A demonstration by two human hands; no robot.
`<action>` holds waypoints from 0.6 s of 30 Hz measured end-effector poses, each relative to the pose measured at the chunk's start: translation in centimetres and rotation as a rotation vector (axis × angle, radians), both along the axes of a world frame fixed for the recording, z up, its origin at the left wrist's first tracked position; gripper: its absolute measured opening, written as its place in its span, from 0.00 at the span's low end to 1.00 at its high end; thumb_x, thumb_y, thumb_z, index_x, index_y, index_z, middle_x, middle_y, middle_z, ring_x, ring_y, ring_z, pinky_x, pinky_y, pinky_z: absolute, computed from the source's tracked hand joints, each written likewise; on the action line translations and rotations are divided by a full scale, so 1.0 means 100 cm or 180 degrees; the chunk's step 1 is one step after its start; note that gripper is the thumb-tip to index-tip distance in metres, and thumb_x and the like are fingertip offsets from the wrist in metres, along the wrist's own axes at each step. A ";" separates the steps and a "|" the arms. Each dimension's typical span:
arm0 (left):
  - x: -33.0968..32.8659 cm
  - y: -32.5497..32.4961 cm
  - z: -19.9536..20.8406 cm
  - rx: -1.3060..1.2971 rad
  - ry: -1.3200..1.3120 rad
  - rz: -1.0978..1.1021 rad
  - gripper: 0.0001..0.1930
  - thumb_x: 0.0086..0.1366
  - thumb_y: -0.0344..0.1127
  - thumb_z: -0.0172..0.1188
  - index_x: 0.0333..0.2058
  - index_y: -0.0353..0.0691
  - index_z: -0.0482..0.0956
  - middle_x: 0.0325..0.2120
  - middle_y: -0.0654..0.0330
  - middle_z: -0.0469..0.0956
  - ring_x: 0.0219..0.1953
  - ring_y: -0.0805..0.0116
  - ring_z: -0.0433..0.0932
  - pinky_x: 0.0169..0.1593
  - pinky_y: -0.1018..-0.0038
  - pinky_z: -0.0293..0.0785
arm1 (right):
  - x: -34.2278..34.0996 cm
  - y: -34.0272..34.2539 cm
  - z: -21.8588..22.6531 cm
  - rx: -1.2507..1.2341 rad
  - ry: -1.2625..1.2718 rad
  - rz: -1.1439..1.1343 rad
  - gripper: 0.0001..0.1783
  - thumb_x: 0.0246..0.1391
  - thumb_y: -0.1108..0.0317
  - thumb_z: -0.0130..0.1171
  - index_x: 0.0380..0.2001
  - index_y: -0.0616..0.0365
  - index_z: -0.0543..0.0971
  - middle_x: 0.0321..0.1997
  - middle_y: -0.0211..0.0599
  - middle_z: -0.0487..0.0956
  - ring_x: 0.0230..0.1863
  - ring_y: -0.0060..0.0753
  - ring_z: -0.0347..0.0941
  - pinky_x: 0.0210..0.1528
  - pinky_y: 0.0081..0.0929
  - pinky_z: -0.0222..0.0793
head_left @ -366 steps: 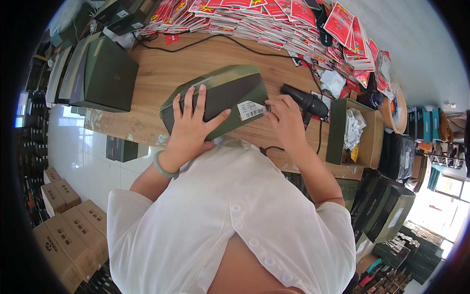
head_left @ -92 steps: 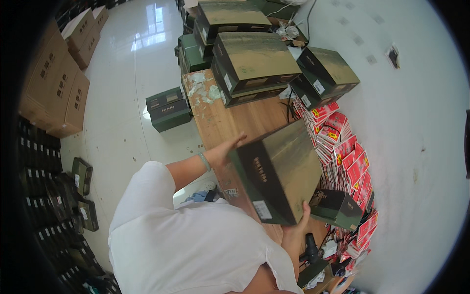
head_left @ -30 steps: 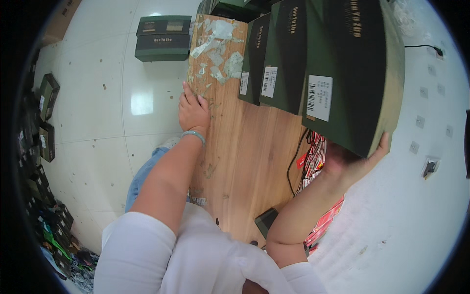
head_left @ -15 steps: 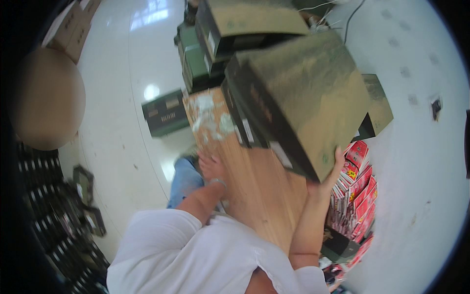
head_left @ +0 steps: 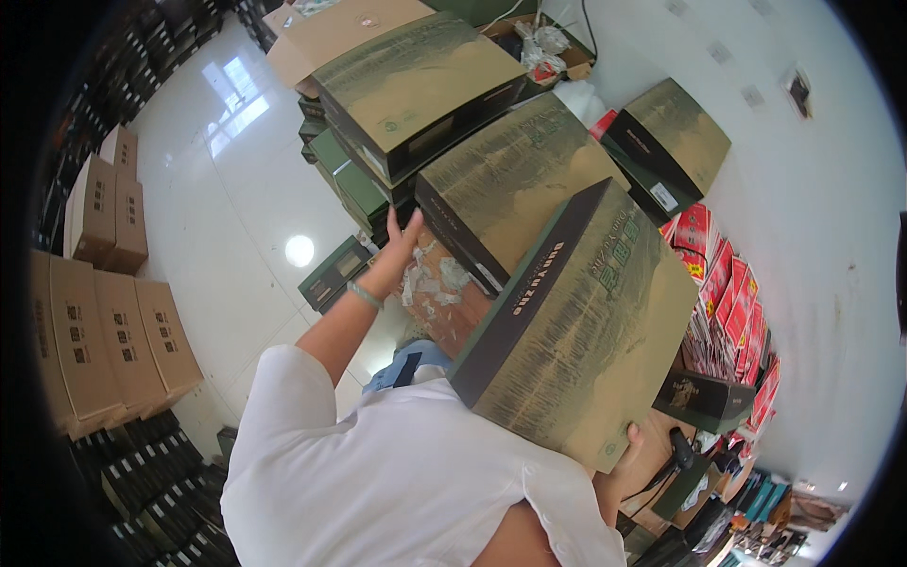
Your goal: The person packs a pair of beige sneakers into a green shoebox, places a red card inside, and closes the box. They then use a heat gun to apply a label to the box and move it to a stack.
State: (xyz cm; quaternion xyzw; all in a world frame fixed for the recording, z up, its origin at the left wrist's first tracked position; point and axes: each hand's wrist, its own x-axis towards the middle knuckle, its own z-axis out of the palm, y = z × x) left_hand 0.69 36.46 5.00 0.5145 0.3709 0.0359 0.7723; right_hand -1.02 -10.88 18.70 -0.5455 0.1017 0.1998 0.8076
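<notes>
A large green and tan gift box is tilted in front of my chest, one edge close to my white shirt. My right hand grips its near right corner, thumb on the lid and the other fingers hidden underneath. My left hand is stretched forward with thumb and fingers apart, beside the stacked boxes; I cannot tell whether it touches them. Just beyond the held box lies a similar box, and another box tops the stack at the far left. Part of the wooden table, littered with torn paper, shows below.
Bundles of red printed packets stand along the right, with a box behind them. Brown cartons and rows of dark boxes line the left. A small green box is near the table's left edge.
The held box has come nearer my body, apart from the box behind it. My left hand has moved from the table's left edge forward to the stack. The whole view has shifted.
</notes>
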 end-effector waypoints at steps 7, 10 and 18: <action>0.062 0.004 0.033 -0.0357 -0.0486 0.0223 0.66 0.53 0.75 0.58 0.69 0.55 0.16 0.72 0.49 0.41 0.67 0.41 0.57 0.62 0.35 0.50 | -0.027 -0.041 -0.007 -0.0102 0.0099 -0.0479 0.42 0.47 0.49 0.64 0.61 0.64 0.67 0.57 0.46 0.74 0.56 0.43 0.72 0.57 0.36 0.70; 0.072 0.006 0.025 -0.0481 -0.0729 0.0157 0.62 0.53 0.68 0.64 0.70 0.53 0.27 0.70 0.48 0.48 0.63 0.42 0.62 0.59 0.35 0.53 | -0.043 -0.054 -0.029 0.0068 0.0112 -0.0696 0.41 0.48 0.49 0.64 0.60 0.64 0.67 0.57 0.45 0.74 0.57 0.42 0.72 0.57 0.37 0.70; 0.067 -0.012 0.037 -0.0285 -0.0423 0.0778 0.59 0.48 0.63 0.69 0.68 0.52 0.38 0.66 0.50 0.54 0.64 0.45 0.61 0.56 0.35 0.57 | -0.032 -0.050 -0.055 0.0350 0.0419 -0.1160 0.38 0.51 0.52 0.62 0.61 0.61 0.66 0.59 0.44 0.73 0.58 0.43 0.71 0.60 0.40 0.69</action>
